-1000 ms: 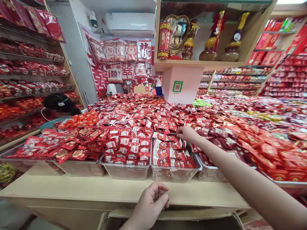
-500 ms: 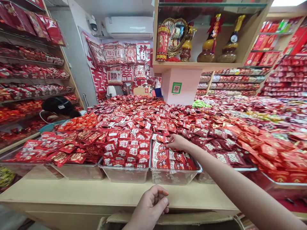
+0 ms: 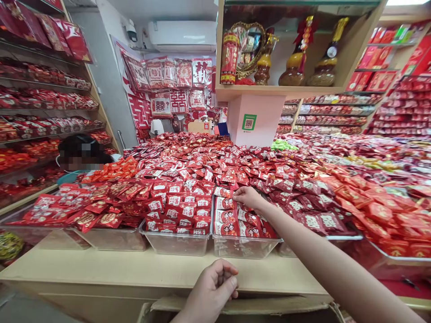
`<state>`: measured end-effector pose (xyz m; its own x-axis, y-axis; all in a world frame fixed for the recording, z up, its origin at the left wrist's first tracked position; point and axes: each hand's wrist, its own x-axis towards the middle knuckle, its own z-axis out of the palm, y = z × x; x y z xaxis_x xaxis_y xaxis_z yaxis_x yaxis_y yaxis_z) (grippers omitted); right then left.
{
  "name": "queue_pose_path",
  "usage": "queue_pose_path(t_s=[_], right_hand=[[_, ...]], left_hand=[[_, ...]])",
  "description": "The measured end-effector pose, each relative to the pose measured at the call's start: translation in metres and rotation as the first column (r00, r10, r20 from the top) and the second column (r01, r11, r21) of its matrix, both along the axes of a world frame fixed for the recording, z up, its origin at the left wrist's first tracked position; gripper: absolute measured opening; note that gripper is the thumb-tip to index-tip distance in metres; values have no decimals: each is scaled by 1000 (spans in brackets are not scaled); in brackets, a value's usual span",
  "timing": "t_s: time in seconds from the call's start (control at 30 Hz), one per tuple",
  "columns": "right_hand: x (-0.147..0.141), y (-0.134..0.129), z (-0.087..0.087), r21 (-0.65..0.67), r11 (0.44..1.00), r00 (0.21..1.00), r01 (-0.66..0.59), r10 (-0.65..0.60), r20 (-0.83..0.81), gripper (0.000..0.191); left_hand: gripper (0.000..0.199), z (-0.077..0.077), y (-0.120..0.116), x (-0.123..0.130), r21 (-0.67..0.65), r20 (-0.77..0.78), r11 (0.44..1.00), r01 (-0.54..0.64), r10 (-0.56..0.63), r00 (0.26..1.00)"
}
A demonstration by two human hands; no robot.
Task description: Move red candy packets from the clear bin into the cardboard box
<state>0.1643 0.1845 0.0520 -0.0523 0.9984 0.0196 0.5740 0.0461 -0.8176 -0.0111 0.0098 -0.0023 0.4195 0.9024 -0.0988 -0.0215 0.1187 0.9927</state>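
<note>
My right hand [image 3: 248, 198] reaches over a clear plastic bin [image 3: 247, 247]. Its fingers are pinched at the upper end of the rows of red and white packets [image 3: 226, 216]; a packet edge shows at the fingertips. Low in the view, my left hand [image 3: 213, 287] hangs above an open cardboard box [image 3: 249, 306], fingers curled loosely and thumb near the fingertips, with nothing visible in it. Left of the right hand's bin stands another clear bin [image 3: 178, 244] of red packets [image 3: 173, 211].
Red packets are heaped behind the bins, with dark red packets [image 3: 311, 222] to the right. A wooden display cabinet [image 3: 286, 92] overhangs the heap on a white pillar [image 3: 252, 130]. At the left, a person's dark-haired head [image 3: 84, 150] shows beside shelves.
My right hand has moved slightly toward the upper left packets in its bin. A packet now lies in the left row where the fingers were. My left hand has barely moved.
</note>
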Motion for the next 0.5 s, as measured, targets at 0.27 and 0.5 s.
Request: queue_pose_path(t_s=[0.27,0.5], right_hand=[[-1,1,-1,-13,1000,990,-12,14,138,17],[20,-9,14,19,995,910,-94,78,407,21]], left_hand=[[13,1,0,1,0,7,1000,-8,8,1000],[16,-2,1,0,9,6,1000,1,-1,1000]])
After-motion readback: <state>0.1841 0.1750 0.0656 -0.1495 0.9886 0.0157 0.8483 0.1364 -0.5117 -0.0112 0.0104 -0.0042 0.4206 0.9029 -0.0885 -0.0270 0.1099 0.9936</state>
